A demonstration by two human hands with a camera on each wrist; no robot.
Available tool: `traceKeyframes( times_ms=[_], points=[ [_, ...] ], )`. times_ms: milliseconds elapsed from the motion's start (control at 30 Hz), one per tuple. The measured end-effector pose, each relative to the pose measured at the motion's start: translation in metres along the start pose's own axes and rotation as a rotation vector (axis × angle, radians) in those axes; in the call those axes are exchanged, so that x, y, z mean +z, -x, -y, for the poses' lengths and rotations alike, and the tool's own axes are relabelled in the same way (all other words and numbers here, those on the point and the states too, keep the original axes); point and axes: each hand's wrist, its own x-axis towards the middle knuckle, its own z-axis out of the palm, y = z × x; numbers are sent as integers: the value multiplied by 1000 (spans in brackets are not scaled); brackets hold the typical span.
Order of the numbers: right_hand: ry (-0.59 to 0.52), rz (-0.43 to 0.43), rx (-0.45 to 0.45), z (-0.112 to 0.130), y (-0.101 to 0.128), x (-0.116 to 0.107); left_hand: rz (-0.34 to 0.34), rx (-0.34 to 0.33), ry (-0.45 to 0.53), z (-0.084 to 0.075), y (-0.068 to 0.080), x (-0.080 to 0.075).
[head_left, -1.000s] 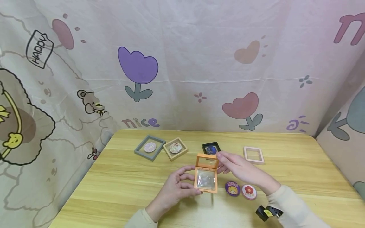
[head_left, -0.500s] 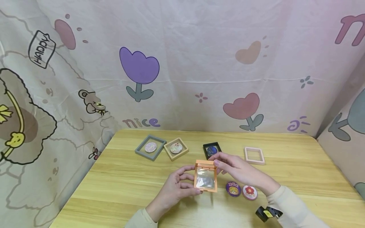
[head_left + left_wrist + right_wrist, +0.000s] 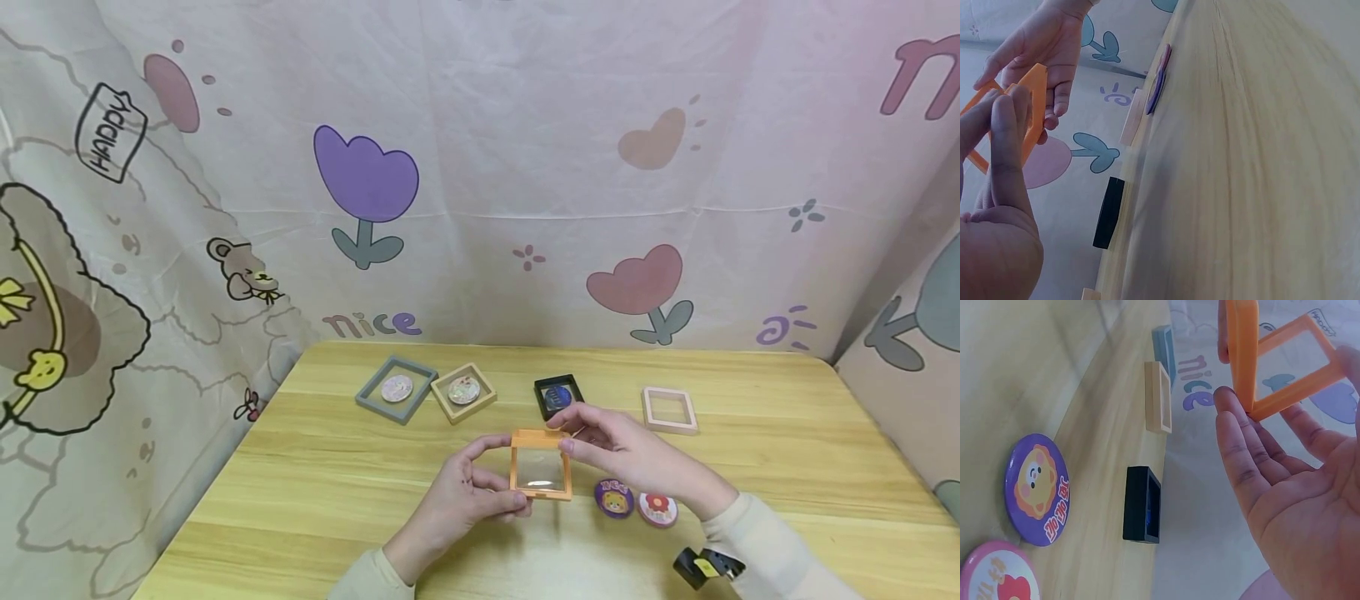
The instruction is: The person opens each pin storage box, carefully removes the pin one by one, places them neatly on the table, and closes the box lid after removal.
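Orange frame case [image 3: 541,473] is held just above the bench [image 3: 315,492], centre-near, lid almost shut. Left hand [image 3: 457,496] pinches its left edge w/ thumb & fingers; right hand [image 3: 626,454] grips the far-right corner, fingers curled on the lid. Purple badge [image 3: 613,498] & pink badge [image 3: 657,508] lie just right. Black case [image 3: 557,394], pink frame [image 3: 668,409], tan case [image 3: 462,391], grey case [image 3: 396,388] sit farther back.

Both hands, left hand [image 3: 457,500] and right hand [image 3: 630,454], hold an orange frame case [image 3: 540,473] above the wooden table [image 3: 315,500].
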Motion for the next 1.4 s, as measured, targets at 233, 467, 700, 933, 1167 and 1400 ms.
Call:
traceKeyframes(
  times_ms=[233, 467, 700, 933, 1167, 1400],
  points=[
    [15, -8, 2, -1, 1, 2, 27, -11, 48, 0, 0, -1],
    [37, -26, -22, -3, 2, 4, 86, -4, 85, -2, 0, -4],
    [76, -61, -28, -2, 4, 6, 146, 41, 121, 0, -1, -8],
    [100, -89, -37, -4, 5, 10, 109, 12, 94, 0, -2, -7],
    [146, -90, -16, -2, 10, 11, 98, 9, 66, 0, -2, -6],
    [233, -97, -33, -2, 11, 15, 101, 17, 58, 0, -2, -5]
  ],
)
